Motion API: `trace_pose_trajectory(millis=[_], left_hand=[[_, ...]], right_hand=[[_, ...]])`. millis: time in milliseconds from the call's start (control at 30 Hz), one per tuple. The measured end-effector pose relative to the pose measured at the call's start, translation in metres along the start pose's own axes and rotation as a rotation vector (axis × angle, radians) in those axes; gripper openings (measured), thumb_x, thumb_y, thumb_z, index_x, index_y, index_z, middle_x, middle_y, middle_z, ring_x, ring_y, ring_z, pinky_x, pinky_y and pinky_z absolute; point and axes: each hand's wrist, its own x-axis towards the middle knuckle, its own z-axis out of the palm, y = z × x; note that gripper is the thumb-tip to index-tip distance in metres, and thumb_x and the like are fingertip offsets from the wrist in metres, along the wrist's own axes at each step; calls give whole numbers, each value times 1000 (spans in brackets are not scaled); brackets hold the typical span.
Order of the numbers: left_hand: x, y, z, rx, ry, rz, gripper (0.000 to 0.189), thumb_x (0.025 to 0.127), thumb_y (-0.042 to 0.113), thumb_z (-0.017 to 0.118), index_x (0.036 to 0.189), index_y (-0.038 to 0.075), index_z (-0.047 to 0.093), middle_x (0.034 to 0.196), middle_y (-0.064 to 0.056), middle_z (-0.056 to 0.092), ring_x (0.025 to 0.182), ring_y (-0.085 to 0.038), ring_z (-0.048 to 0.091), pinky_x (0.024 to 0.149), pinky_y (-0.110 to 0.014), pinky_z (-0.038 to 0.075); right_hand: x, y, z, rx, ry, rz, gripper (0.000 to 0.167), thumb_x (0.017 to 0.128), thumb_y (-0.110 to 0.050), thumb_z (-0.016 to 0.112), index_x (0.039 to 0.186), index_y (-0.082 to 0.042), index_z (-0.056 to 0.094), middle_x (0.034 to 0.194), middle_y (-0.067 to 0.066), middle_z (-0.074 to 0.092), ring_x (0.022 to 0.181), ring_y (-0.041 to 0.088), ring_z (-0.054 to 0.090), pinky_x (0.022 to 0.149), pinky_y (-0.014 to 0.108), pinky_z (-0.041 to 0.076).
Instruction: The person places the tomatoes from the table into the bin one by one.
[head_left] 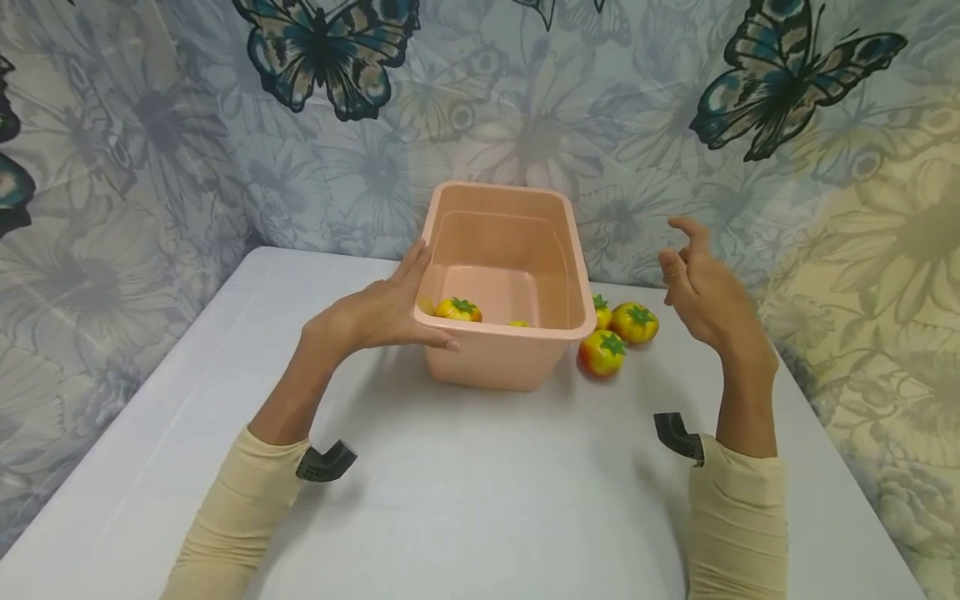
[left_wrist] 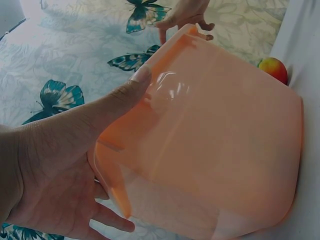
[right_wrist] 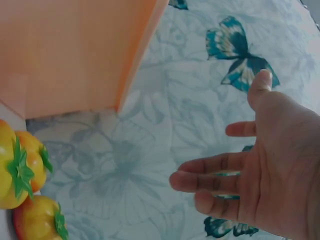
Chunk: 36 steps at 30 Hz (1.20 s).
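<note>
A peach-coloured plastic bin [head_left: 487, 362] stands at the back of the table. My left hand [head_left: 378, 310] grips its near left corner, thumb along the front under the rim and fingers on the left side. Inside lies a yellow-red tomato-like fruit [head_left: 459, 310] with green leaves; the front rim hides most of another [head_left: 517, 323]. My right hand [head_left: 705, 292] is in the air right of the bin, holding nothing, fingers loosely bent. Between it and the bin are three similar fruits: one in front [head_left: 602, 353], one at right [head_left: 635, 322], one partly behind the bin [head_left: 601, 312].
A white table [head_left: 480, 500] carries everything. Behind it hangs a floral cloth [head_left: 540, 133] with large butterflies, close to the bin's far side. Each sleeve has a black curved mount [head_left: 327, 462] at the wrist.
</note>
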Motion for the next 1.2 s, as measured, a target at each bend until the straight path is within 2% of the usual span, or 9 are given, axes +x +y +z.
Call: trace_pose_trajectory(millis=[133, 433, 633, 867, 967, 1200], left_hand=[[0, -1, 0, -1, 0, -2, 143, 76, 71, 81, 166, 23, -20, 176, 3, -21, 155, -46, 33, 119, -64, 40], [1, -1, 0, -10, -18, -8, 144, 76, 72, 80, 165, 23, -22, 175, 2, -23, 158, -44, 27, 120, -63, 38], [1, -1, -1, -18, -23, -17, 144, 76, 73, 80, 165, 25, -22, 175, 3, -23, 159, -43, 26, 120, -64, 38], [1, -1, -1, -9, -21, -10, 144, 76, 73, 80, 165, 24, -21, 175, 4, -24, 159, -43, 26, 121, -62, 37], [1, 0, -1, -15, -20, -4, 144, 76, 73, 80, 166, 24, -21, 175, 3, -24, 160, -42, 26, 121, -62, 38], [0, 0, 0, -7, -21, 9, 144, 76, 73, 80, 165, 22, -21, 175, 2, -25, 161, -40, 21, 122, -61, 37]], right_hand=[[0, 7, -2, 5, -32, 19, 71, 111, -59, 20, 166, -15, 10, 105, 32, 67, 80, 41, 66, 68, 43, 46], [2, 14, -2, 21, -113, 86, 73, 110, -60, 19, 167, -17, 5, 133, 39, 58, 107, 53, 64, 85, 65, 48], [7, 20, 1, 24, -185, 117, 77, 109, -62, 19, 168, -15, 1, 144, 39, 50, 118, 54, 60, 91, 67, 47], [9, 26, 2, 31, -243, 140, 80, 109, -62, 20, 168, -14, -5, 154, 44, 38, 132, 60, 47, 105, 77, 37], [10, 28, 3, 18, -271, 157, 82, 109, -63, 19, 168, -13, -8, 156, 45, 34, 136, 63, 41, 109, 78, 34], [13, 36, 6, -4, -305, 174, 85, 108, -64, 17, 168, -9, -8, 154, 46, 35, 133, 63, 44, 106, 78, 37]])
